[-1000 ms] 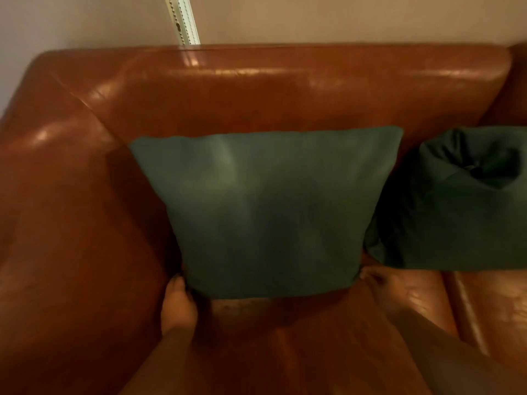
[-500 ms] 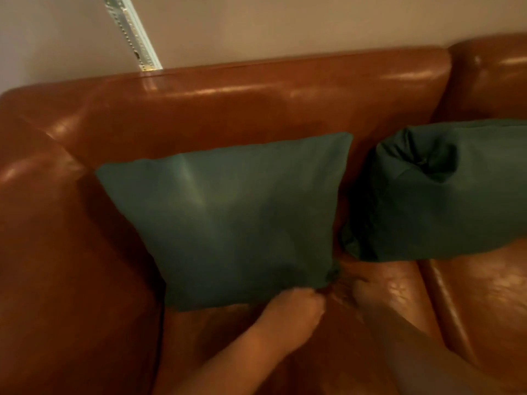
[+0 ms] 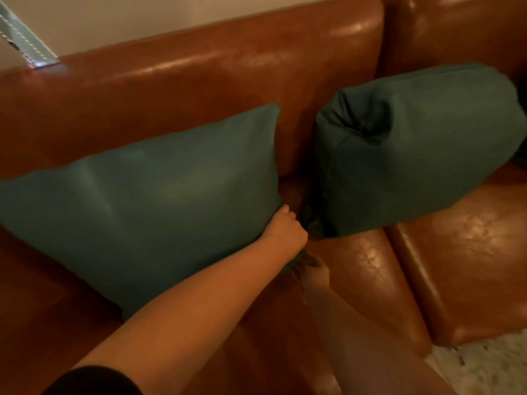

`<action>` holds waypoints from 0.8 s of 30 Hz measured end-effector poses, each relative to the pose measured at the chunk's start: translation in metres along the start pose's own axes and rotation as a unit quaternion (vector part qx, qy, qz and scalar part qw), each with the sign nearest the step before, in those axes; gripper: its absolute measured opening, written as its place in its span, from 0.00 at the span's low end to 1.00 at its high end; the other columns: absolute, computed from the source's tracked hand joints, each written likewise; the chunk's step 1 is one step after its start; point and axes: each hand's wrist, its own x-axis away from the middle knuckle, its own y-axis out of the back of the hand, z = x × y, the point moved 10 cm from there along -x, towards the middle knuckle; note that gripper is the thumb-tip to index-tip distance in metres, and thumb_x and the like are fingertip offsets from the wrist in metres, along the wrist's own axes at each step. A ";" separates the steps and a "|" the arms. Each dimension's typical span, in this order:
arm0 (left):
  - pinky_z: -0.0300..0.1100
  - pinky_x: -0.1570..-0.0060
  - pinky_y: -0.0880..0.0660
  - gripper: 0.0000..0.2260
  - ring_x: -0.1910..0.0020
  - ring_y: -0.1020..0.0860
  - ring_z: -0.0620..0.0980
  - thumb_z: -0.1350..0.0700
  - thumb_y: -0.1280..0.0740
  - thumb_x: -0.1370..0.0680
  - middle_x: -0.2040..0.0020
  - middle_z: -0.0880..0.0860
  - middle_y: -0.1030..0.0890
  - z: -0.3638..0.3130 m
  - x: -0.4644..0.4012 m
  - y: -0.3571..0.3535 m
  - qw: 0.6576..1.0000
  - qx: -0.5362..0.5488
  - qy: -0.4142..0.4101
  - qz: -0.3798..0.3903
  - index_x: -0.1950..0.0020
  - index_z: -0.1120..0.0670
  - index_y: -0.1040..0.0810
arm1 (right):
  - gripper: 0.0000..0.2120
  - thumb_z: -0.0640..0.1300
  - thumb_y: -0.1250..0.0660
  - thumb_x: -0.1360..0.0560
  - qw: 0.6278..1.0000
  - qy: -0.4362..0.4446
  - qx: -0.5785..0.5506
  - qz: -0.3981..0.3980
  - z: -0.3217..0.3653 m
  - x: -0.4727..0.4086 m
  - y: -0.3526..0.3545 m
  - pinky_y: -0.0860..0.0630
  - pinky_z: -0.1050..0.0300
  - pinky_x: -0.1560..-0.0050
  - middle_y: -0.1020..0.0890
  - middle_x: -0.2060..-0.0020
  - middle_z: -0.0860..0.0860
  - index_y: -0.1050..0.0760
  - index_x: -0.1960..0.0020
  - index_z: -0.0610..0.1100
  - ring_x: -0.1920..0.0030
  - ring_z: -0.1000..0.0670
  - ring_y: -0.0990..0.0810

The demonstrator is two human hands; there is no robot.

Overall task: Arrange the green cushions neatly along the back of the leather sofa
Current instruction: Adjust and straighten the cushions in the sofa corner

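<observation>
While the person leans over the leather sofa (image 3: 199, 89), both hands meet at the lower right corner of the flat cushion (image 3: 148, 212). That green cushion stands on the left seat and leans on the sofa back, tipped a little so its left side sits lower. The left hand (image 3: 285, 232) reaches across the front of it, and its fingers are curled tight on the cushion's right edge. Just below, the right hand (image 3: 313, 273) is at the same corner in the shadow. Its fingers look like they pinch the cloth there, but it is too dark and blurry to be sure.

To do this step well, I think the person should tug that corner out gently until it is square, then push the cushion up straight against the back. A hard pull could tip it over.

Next to it, apart by a small gap, the bunched cushion (image 3: 413, 149) leans on the back too. It is the same dark green, but it is scrunched up like a fat roll, with deep folds near its top left. It likely needs a shake and a pat to go flat.

The cushions look soft and dull, like cloth. The sofa is smooth, brown and shiny, with puffy seat pads and round edges. At the far right, a bit of speckled floor (image 3: 484, 366) shows.
</observation>
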 end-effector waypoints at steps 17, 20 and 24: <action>0.54 0.33 0.43 0.12 0.40 0.30 0.56 0.61 0.43 0.21 0.42 0.54 0.24 0.017 0.007 0.006 0.997 0.029 -0.037 -0.068 0.42 0.55 0.24 | 0.11 0.32 0.33 0.26 0.980 0.040 0.187 0.052 -0.001 -0.019 0.010 0.26 0.50 0.56 0.23 0.57 0.46 0.30 0.53 0.46 0.58 0.46 0.23; 0.50 0.39 0.36 0.08 0.45 0.27 0.55 0.60 0.39 0.23 0.47 0.53 0.22 0.010 0.013 0.016 0.990 0.040 -0.057 -0.124 0.47 0.54 0.22 | 0.11 0.29 0.37 0.25 0.977 0.074 0.198 0.027 0.012 -0.019 0.015 0.25 0.58 0.58 0.23 0.60 0.47 0.28 0.54 0.45 0.61 0.48 0.23; 0.42 0.62 0.28 0.05 0.63 0.24 0.50 0.57 0.26 0.37 0.65 0.49 0.23 0.011 0.046 0.038 0.950 0.084 -0.081 -0.291 0.65 0.51 0.21 | 0.08 0.35 0.37 0.24 0.947 0.183 0.263 -0.022 0.042 0.002 0.019 0.26 0.67 0.58 0.22 0.58 0.53 0.26 0.46 0.43 0.58 0.54 0.23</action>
